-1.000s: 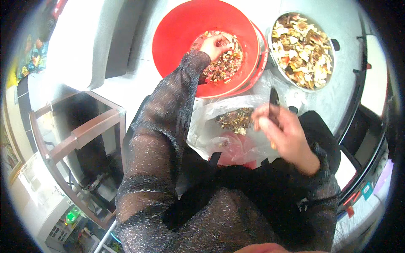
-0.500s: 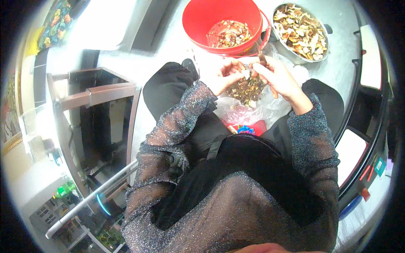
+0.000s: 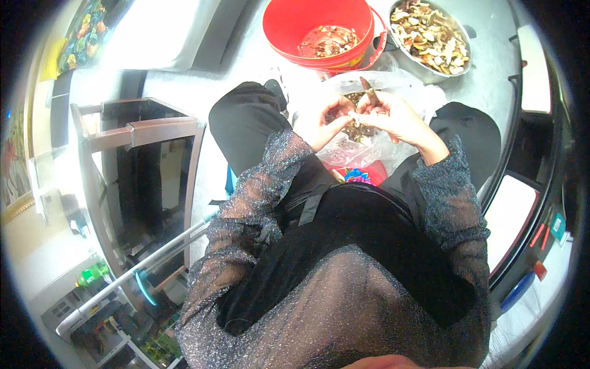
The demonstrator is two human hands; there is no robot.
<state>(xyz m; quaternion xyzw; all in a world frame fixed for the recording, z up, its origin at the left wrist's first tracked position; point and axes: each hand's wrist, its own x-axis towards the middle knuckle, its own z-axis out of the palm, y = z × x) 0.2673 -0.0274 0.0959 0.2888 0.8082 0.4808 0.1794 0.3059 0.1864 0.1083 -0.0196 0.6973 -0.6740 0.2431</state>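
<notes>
My left hand (image 3: pixel 321 123) and my right hand (image 3: pixel 402 120) meet in front of me, fingertips almost touching. Between them is a small pale mushroom piece (image 3: pixel 355 119), pinched by the left fingers. Out of my right fist a slim brown handle (image 3: pixel 369 91) points up and away; its other end is hidden by the fingers. Beneath both hands a clear plastic bag (image 3: pixel 344 152) lies spread between my legs, with brown mushroom bits (image 3: pixel 358 134) on it. Beyond stands a red bucket (image 3: pixel 279 34) with mushroom scraps at its bottom.
A metal pot (image 3: pixel 430 77) full of sliced mushrooms stands to the right of the bucket. My bent knees flank the bag. To the left is a brown-framed stand (image 3: pixel 157 132) with a pale bar (image 3: pixel 132 277). Dark furniture with a white panel (image 3: pixel 510 215) stands at the right.
My hands have drawn slightly closer together and lower. The brown handle has tilted to the left. The view has shifted a little, moving the bucket and pot up.
</notes>
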